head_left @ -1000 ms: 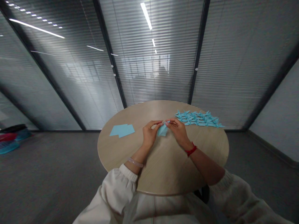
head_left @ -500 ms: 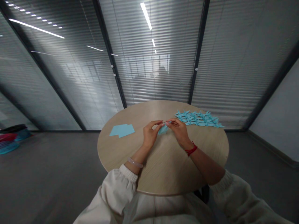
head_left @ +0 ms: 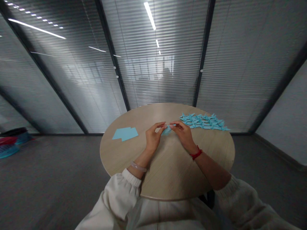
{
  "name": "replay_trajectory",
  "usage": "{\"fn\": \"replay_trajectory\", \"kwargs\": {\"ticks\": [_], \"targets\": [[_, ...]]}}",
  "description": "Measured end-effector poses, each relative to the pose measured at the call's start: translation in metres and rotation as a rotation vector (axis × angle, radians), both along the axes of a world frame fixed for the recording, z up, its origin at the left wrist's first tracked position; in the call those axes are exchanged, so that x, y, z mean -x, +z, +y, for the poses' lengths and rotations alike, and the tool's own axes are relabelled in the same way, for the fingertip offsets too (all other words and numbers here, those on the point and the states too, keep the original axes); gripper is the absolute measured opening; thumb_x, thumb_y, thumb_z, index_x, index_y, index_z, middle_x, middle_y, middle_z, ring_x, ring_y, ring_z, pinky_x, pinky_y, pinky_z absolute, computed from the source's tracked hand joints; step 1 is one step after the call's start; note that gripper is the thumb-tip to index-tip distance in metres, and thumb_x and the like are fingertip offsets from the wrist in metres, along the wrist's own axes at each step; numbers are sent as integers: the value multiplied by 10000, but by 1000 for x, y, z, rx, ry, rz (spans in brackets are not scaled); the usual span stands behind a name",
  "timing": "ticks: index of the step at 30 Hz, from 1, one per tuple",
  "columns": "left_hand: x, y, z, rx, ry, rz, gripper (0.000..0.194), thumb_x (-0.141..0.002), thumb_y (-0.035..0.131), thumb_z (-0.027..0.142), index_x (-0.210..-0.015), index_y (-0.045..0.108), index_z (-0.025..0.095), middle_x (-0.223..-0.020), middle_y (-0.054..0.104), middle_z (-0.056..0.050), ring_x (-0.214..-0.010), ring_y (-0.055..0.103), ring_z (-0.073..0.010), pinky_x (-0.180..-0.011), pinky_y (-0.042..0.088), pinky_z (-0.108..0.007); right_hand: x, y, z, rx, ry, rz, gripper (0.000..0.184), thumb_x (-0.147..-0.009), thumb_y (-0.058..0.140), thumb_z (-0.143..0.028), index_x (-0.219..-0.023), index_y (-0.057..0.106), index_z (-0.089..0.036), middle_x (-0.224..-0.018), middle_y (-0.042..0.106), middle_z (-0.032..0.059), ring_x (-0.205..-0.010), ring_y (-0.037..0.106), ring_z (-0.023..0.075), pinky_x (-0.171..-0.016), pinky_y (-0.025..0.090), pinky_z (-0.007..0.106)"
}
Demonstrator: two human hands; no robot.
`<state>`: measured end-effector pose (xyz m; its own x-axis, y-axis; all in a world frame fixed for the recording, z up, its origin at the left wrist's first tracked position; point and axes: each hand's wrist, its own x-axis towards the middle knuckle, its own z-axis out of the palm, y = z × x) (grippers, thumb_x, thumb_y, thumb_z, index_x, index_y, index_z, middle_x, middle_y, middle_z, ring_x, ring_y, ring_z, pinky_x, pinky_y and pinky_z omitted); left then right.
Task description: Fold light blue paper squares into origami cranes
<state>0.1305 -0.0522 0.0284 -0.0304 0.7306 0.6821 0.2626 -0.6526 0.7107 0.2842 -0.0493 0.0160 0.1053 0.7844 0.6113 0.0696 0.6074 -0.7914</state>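
Observation:
Between my two hands, a small piece of folded blue paper (head_left: 166, 130) is held just above the table. My left hand (head_left: 153, 136) pinches its left side between thumb and fingers. On the other side, my right hand (head_left: 183, 133) grips the paper's right edge, with a red string bracelet at the wrist. The fingertips cover part of the paper, so its exact folds are too small to make out. Flat blue paper sheets (head_left: 125, 133) lie overlapping to the left of my left hand. Beyond my right hand, several folded blue paper cranes (head_left: 203, 121) sit in rows.
The round wooden table (head_left: 168, 179) stands against a glass wall with blinds (head_left: 163, 86). Baskets in blue, red and black (head_left: 11, 142) are on the floor at the far left. A white wall (head_left: 287, 121) rises on the right.
My left fingers have shifted slightly up and left, and the fingertips of both hands are a little further apart. The folded paper moved slightly with them. The sheets and cranes stay put.

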Motion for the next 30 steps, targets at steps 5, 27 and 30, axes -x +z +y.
{"fn": "replay_trajectory", "kwargs": {"ticks": [5, 27, 30], "targets": [[1, 1, 0, -18, 7, 8, 273, -795, 688, 379, -993, 714, 193, -882, 742, -52, -858, 697, -190, -867, 521, -333, -1, -3, 3, -14, -29, -22, 269, -767, 682, -469, -814, 706, -205, -836, 724, 43, -796, 662, 197, -775, 532, 341], [-2, -7, 13, 82, -206, 3, 276, -796, 667, 284, -1045, 589, 193, -780, 658, -5, -786, 632, -135, -791, 479, -266, -3, -10, 6, -138, -97, -356, 257, -895, 539, -397, -827, 678, -191, -841, 694, 54, -800, 635, 187, -752, 488, 302], [-1, -10, 17, 121, -241, -44, 257, -780, 682, 283, -985, 561, 186, -741, 643, 9, -718, 605, -119, -710, 463, -236, -4, -12, 7, -56, -50, -326, 268, -877, 548, -407, -801, 680, -186, -798, 689, 39, -753, 627, 178, -716, 477, 288]]}}
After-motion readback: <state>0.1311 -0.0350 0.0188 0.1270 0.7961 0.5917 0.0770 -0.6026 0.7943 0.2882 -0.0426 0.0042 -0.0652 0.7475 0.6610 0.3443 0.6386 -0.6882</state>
